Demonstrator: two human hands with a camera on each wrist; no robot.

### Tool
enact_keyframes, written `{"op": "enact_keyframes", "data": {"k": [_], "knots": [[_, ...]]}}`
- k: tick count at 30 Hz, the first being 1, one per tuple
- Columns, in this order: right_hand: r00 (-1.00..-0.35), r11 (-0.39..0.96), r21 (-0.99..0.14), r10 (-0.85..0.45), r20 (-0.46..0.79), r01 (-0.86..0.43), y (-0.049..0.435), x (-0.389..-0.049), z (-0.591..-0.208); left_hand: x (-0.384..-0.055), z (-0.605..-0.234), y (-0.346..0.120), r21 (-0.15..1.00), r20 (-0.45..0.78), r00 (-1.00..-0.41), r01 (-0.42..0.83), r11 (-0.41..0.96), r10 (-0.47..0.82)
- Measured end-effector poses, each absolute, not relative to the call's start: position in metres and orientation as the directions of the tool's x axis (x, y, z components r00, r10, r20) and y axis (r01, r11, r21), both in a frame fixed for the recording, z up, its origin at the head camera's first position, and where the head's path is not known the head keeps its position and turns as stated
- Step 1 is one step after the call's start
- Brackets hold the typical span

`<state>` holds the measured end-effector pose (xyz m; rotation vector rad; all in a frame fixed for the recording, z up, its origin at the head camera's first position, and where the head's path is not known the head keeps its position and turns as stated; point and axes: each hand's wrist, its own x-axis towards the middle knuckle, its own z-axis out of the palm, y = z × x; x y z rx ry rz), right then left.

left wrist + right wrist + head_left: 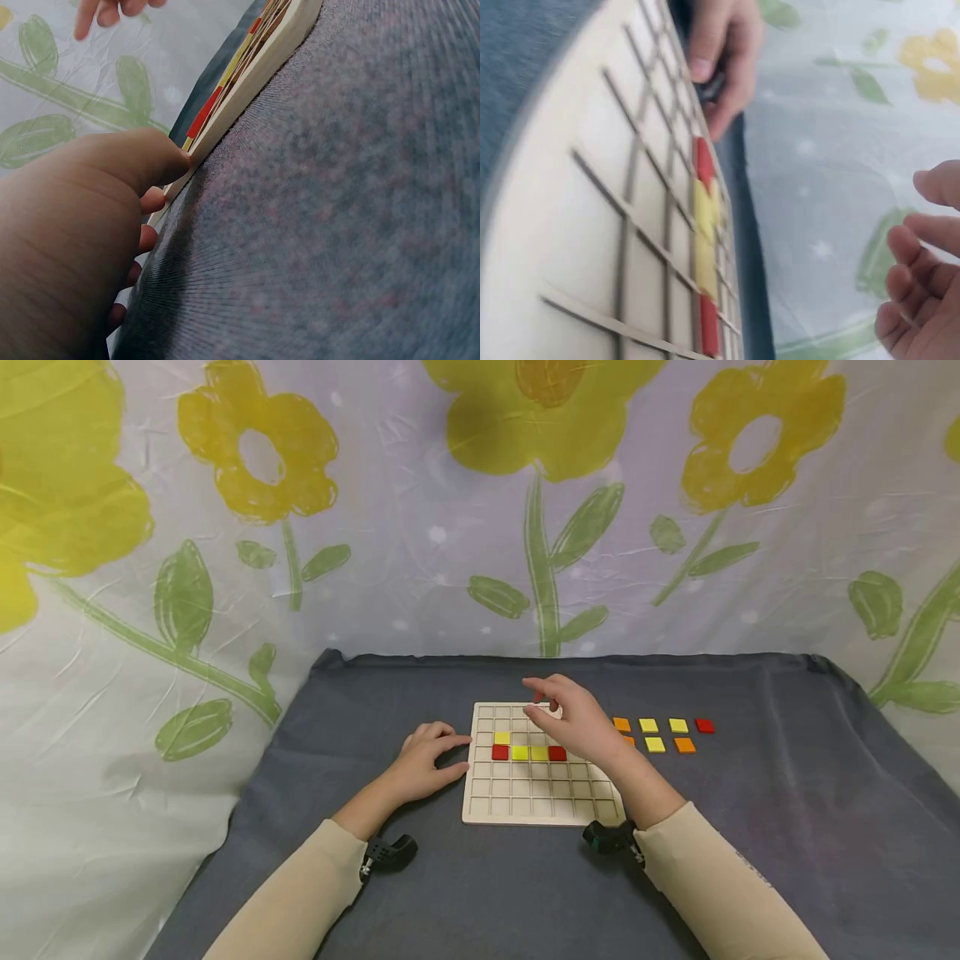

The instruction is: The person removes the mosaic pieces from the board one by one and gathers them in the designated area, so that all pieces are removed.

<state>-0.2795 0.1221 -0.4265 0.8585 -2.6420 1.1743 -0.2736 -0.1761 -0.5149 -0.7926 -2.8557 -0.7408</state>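
A pale wooden grid board [540,811] lies on the dark cloth. In one of its rows stand a red tile [500,752], two yellow tiles [529,753] and another red tile [557,753]. One more yellow tile [502,737] sits just above the row's left end. My left hand [423,764] touches the board's left edge with thumb and fingertips, seen closely in the left wrist view. Over the board's upper right hovers my right hand [573,718], its thumb and fingers apart. The right wrist view shows its fingers [907,247] loosely bent, holding nothing.
Right of the board lie several loose tiles: orange [684,745], yellow [655,745] and red [704,726]. The right forearm partly covers the nearest ones. A flowered curtain [405,568] hangs behind the cloth-covered table [487,893].
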Motion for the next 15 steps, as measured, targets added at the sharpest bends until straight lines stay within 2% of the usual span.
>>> {"op": "enact_keyframes", "data": {"k": [8, 15], "knots": [[-0.828, 0.614, -0.587, -0.525, 0.196, -0.528, 0.108, -0.281, -0.447, -0.274, -0.513, -0.175, 0.424, 0.186, -0.868, 0.494, 0.759, 0.461], [-0.826, 0.711, -0.453, -0.552, 0.113, -0.537, 0.100, -0.283, -0.461, -0.273, -0.513, -0.176, 0.422, 0.183, -0.868, 0.493, 0.761, 0.461]]}}
